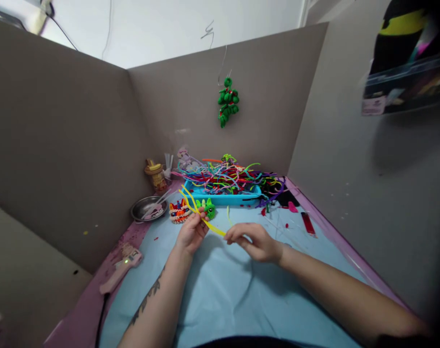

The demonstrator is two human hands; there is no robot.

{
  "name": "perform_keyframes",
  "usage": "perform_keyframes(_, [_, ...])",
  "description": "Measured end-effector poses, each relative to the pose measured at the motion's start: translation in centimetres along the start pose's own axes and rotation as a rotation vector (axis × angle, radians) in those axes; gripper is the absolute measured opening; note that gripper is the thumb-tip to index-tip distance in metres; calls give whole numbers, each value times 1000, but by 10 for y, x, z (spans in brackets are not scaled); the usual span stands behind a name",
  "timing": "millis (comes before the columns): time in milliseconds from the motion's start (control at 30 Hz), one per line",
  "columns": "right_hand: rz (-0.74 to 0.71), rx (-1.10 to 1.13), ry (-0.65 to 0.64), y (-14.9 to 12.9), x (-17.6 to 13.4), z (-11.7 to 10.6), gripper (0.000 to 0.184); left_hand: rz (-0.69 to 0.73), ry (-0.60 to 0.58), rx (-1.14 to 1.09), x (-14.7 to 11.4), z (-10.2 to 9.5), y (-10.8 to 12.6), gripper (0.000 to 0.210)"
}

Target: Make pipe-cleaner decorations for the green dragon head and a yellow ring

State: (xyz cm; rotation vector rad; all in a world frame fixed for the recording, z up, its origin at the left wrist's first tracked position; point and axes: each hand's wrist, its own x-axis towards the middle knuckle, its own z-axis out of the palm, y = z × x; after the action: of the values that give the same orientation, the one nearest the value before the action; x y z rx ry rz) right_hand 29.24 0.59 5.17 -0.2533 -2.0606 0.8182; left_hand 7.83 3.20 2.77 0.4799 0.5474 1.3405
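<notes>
Yellow pipe cleaners (214, 228) stretch between my two hands over the blue-covered table. My left hand (194, 229) is closed on them near their middle, and their loose ends fan out up and to the left. The fingers of my right hand (256, 240) pinch the other end. Just behind my left hand lie an orange-and-white pipe cleaner figure (179, 212) and a green one (208, 209), the latter partly hidden by my fingers. A pale yellow-green strand (229, 216) shows beside my right hand; I cannot tell whether it is held.
A blue tray (223, 199) heaped with coloured pipe cleaners stands at the back. At left are a metal bowl (148, 209) and a glue gun (121, 270) with a green light. A green ornament (228, 102) hangs on the rear panel. Red scraps and a red strip (308, 224) lie right.
</notes>
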Motion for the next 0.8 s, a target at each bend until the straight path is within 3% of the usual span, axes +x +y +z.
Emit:
perform_keyframes(233, [273, 516, 587, 10, 15, -32, 11, 130, 103, -204, 5, 4, 5, 26])
perform_keyframes(333, [372, 675, 766, 16, 19, -44, 15, 189, 143, -257, 7, 3, 9, 27])
perform_keyframes(433, [470, 737, 864, 21, 19, -51, 17, 250, 201, -240, 9, 1, 13, 22])
perform_keyframes(567, [547, 631, 829, 26, 18, -54, 20, 267, 100, 68, 5, 1, 9, 7])
perform_keyframes(700, [633, 393, 533, 23, 20, -48, 21, 166, -14, 485, -3, 6, -6, 26])
perform_keyframes(800, [683, 281, 348, 16, 22, -34, 20, 58, -91, 655, -9, 14, -21, 32])
